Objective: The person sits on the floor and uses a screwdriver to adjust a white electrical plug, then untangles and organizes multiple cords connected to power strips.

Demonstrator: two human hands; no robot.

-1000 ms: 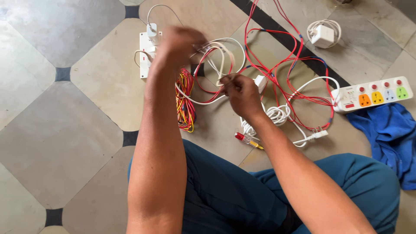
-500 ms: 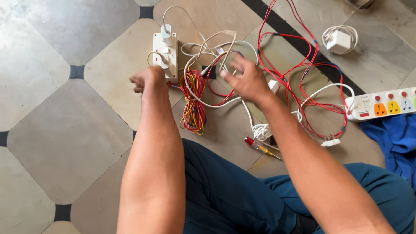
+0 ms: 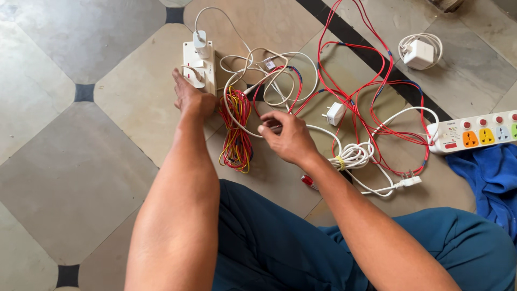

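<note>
1. Two hands in the middle of a wire pile on the tiled floor (image 3: 81, 178); left hand (image 3: 189, 99) rests against the edge of the white switch/socket board (image 3: 198, 67), fingers laid on it, not wrapped round anything afaict; right hand (image 3: 288, 137) is pinched narrow on the white cable (image 3: 245, 125) near the middle of the tangle.
2. Board sits at the top of the mess, w/ a white charger (image 3: 201, 44) plugged in the upper socket; the red/yellow wire bundle (image 3: 237, 132) lies just beside it, between both hands.
3. Risk imo: white cable loops thru the long red wire (image 3: 371, 108); a tug could tighten a knot or drag the small white adapter (image 3: 335, 113) along.
4. Risk #2: if the board is live, bare wire ends near fingers = shock; can't tell from this view whether it's powered.
5. Risk #3: pulling hard could slide the board or yank the charger out.
6. Containers: none really; no box or tray in view; closest thing is the white power strip (image 3: 474, 134) on the right, sockets all look empty; blue cloth (image 3: 490, 180) just below it; a second charger w/ coiled lead (image 3: 420, 53) sits well apart, top right.
</note>
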